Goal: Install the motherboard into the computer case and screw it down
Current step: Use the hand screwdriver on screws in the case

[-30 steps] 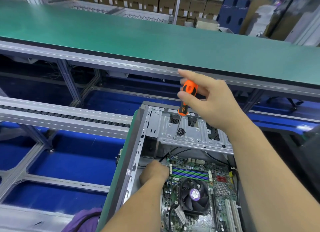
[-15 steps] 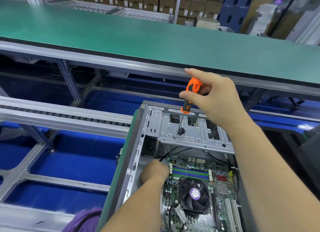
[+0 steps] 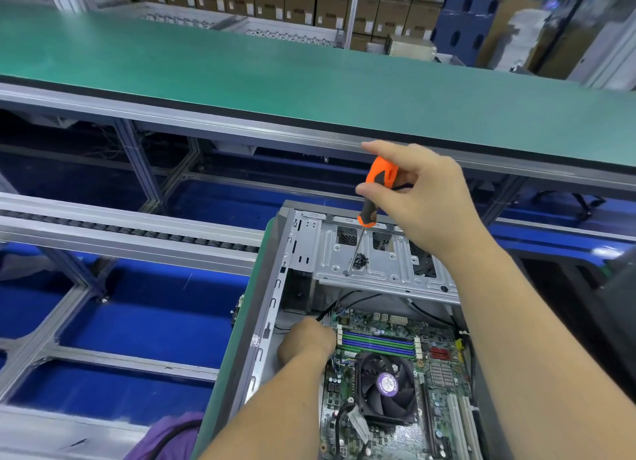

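Green worktop (image 3: 309, 81) spans behind the open computer case (image 3: 272, 287), where the motherboard (image 3: 395, 373) lies. Right hand (image 3: 433, 201) fingers pinch the orange screwdriver (image 3: 373, 198), tip on the drive bracket (image 3: 385, 270) beside loose screws (image 3: 360, 260); left hand (image 3: 306, 342), curled, rests at the board's near-left edge, grip indiscernible.

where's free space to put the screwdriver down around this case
The long green bench top beyond the computer case is bare across its width. The drive cage has flat metal right of the pile of screws. It is crowded over the motherboard: fan, cables and the left hand.
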A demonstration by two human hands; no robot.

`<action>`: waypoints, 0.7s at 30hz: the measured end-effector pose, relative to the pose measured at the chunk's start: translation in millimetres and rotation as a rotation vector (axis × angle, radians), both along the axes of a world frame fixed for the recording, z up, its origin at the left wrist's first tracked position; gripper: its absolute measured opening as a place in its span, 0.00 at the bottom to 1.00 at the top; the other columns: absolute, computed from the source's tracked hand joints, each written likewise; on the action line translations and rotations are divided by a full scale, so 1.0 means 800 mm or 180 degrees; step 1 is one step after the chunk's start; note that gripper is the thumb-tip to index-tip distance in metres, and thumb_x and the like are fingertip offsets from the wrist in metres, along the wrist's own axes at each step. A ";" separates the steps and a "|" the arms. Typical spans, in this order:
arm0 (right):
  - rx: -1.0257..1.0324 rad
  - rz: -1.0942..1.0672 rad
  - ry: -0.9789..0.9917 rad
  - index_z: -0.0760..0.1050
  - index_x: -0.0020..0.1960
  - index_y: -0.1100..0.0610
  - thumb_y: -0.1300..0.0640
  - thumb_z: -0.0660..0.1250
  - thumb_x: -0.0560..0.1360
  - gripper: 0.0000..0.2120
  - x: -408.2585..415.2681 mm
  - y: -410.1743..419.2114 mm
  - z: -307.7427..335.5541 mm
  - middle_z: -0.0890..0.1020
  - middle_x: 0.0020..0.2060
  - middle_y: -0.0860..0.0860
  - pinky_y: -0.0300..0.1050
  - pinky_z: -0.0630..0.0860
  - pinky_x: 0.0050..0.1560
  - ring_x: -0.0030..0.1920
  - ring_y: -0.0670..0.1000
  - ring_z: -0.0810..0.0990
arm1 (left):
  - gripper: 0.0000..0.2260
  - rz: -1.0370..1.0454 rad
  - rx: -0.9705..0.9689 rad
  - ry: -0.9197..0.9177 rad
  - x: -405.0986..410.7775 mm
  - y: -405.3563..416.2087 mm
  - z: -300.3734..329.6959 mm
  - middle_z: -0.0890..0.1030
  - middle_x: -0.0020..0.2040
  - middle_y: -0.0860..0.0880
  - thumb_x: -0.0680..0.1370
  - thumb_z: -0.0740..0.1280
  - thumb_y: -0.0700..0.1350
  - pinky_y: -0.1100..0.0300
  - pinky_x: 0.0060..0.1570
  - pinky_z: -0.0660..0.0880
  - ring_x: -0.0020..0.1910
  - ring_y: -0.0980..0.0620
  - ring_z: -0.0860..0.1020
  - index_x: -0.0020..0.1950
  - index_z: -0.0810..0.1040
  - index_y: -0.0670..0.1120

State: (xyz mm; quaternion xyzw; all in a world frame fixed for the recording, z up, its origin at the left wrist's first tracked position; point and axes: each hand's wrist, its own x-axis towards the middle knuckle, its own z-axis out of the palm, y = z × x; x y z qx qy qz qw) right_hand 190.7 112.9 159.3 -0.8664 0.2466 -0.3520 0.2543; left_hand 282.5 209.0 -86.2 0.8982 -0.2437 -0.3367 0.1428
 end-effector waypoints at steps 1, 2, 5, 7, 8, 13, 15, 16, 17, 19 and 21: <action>-0.0122 -0.0137 0.0072 0.77 0.70 0.48 0.54 0.76 0.75 0.24 0.000 0.000 0.002 0.79 0.45 0.48 0.52 0.79 0.57 0.46 0.52 0.80 | 0.16 0.0003 0.0007 0.0007 0.000 0.000 0.000 0.76 0.38 0.52 0.78 0.59 0.49 0.62 0.34 0.67 0.36 0.52 0.75 0.63 0.77 0.50; -0.0074 -0.0104 0.0094 0.76 0.71 0.47 0.53 0.76 0.75 0.25 0.000 0.000 0.002 0.78 0.46 0.47 0.52 0.79 0.58 0.49 0.52 0.79 | 0.16 0.0008 0.0011 0.0017 0.000 0.000 0.000 0.76 0.39 0.52 0.78 0.59 0.49 0.62 0.34 0.67 0.37 0.52 0.75 0.63 0.77 0.50; 0.0621 0.0461 -0.0051 0.71 0.76 0.47 0.63 0.70 0.79 0.27 -0.003 0.003 0.002 0.80 0.63 0.46 0.45 0.79 0.63 0.63 0.46 0.80 | 0.14 0.0000 0.0029 0.0032 0.000 0.000 0.002 0.77 0.38 0.52 0.77 0.59 0.48 0.63 0.33 0.66 0.37 0.51 0.76 0.60 0.78 0.49; 0.0426 0.0380 0.0007 0.73 0.74 0.46 0.63 0.72 0.78 0.28 -0.002 0.001 0.003 0.82 0.56 0.46 0.47 0.80 0.61 0.55 0.46 0.83 | 0.13 -0.0007 0.0032 0.0033 -0.001 0.000 0.002 0.78 0.39 0.51 0.78 0.59 0.48 0.63 0.34 0.67 0.38 0.51 0.77 0.59 0.78 0.49; 0.0126 0.0161 0.0102 0.75 0.72 0.46 0.59 0.75 0.76 0.26 0.000 0.000 0.003 0.81 0.50 0.46 0.48 0.80 0.59 0.50 0.47 0.82 | 0.13 -0.0010 0.0034 0.0029 -0.001 0.000 0.003 0.78 0.40 0.51 0.78 0.59 0.49 0.62 0.36 0.68 0.40 0.50 0.78 0.59 0.78 0.49; 0.0516 0.0358 -0.0002 0.70 0.76 0.45 0.60 0.70 0.79 0.27 -0.002 0.003 0.000 0.79 0.65 0.49 0.44 0.80 0.60 0.64 0.49 0.79 | 0.14 -0.0042 0.0055 0.0014 0.000 0.000 0.002 0.81 0.47 0.49 0.78 0.58 0.50 0.60 0.39 0.70 0.44 0.48 0.79 0.59 0.78 0.48; 0.0508 0.0428 -0.0021 0.72 0.75 0.46 0.64 0.70 0.79 0.28 -0.002 0.002 0.001 0.81 0.61 0.50 0.45 0.81 0.59 0.60 0.50 0.81 | 0.13 -0.0026 0.0056 0.0020 -0.001 0.000 0.002 0.81 0.46 0.49 0.78 0.59 0.50 0.60 0.37 0.69 0.45 0.48 0.80 0.58 0.78 0.48; 0.0271 0.0253 0.0060 0.74 0.73 0.46 0.61 0.73 0.77 0.26 -0.001 0.000 0.001 0.82 0.54 0.50 0.46 0.80 0.57 0.53 0.50 0.82 | 0.13 -0.0018 0.0060 0.0022 -0.001 0.000 0.002 0.81 0.45 0.50 0.78 0.59 0.50 0.61 0.37 0.69 0.44 0.48 0.80 0.58 0.78 0.49; 0.0008 0.0031 0.0157 0.76 0.71 0.46 0.56 0.75 0.76 0.25 0.000 -0.001 0.003 0.80 0.48 0.49 0.47 0.78 0.55 0.47 0.49 0.80 | 0.13 -0.0011 0.0057 0.0023 -0.001 -0.001 0.002 0.81 0.45 0.50 0.78 0.59 0.50 0.61 0.37 0.69 0.45 0.48 0.80 0.58 0.78 0.49; -0.0121 -0.0083 0.0209 0.75 0.72 0.46 0.51 0.75 0.76 0.25 0.000 0.000 0.005 0.78 0.47 0.46 0.46 0.76 0.55 0.48 0.46 0.78 | 0.14 -0.0007 0.0047 0.0029 -0.001 0.000 0.002 0.82 0.49 0.49 0.78 0.58 0.50 0.60 0.39 0.70 0.46 0.48 0.80 0.60 0.77 0.49; 0.0296 0.0246 0.0140 0.70 0.76 0.47 0.58 0.70 0.80 0.26 -0.003 0.001 0.002 0.78 0.61 0.47 0.50 0.78 0.62 0.62 0.48 0.79 | 0.15 -0.0016 0.0036 0.0020 -0.001 0.000 0.002 0.82 0.50 0.49 0.78 0.58 0.50 0.60 0.40 0.71 0.47 0.48 0.81 0.60 0.78 0.49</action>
